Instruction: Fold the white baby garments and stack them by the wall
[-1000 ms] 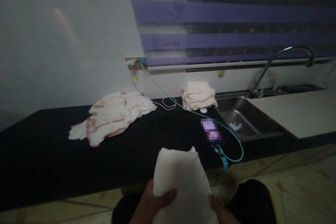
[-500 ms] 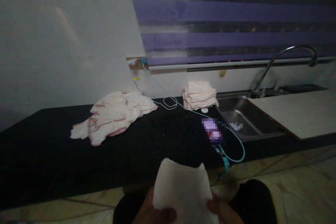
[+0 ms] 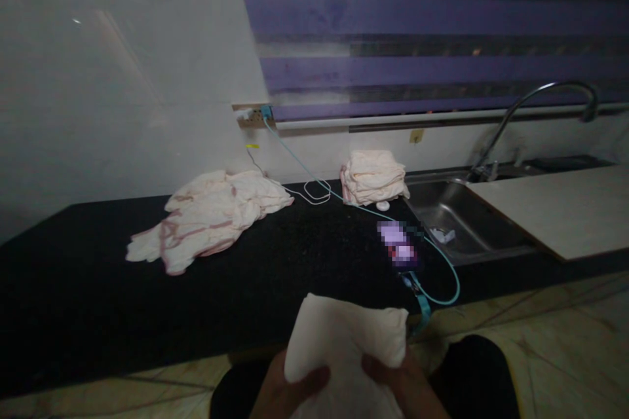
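A white folded cloth [image 3: 344, 334] is held up at the bottom of the view, in front of the counter's near edge. My left hand [image 3: 289, 389] grips its left side, thumb lying across the front and the other fingers hidden behind. On the right side my right hand [image 3: 398, 380] pinches it the same way, thumb toward the middle. The cloth's lower end runs out of view. Beyond it, a loose heap of white cloths with pinkish edging [image 3: 211, 216] lies on the left of the counter. A neat stack of folded cloths [image 3: 373, 177] sits near the wall.
On the black counter [image 3: 275, 262] lies a phone [image 3: 397, 245] with blurred screen, joined to a teal cable [image 3: 457, 285]. A steel sink [image 3: 472, 222] with a curved tap [image 3: 540, 88] is at the right, partly covered by a pale board [image 3: 550, 209]. A socket [image 3: 253, 116] is on the wall.
My right thumb has moved inward and up across the cloth. The cloth's upper right corner now spreads further right and flops over. The stack and heap stay where they were.
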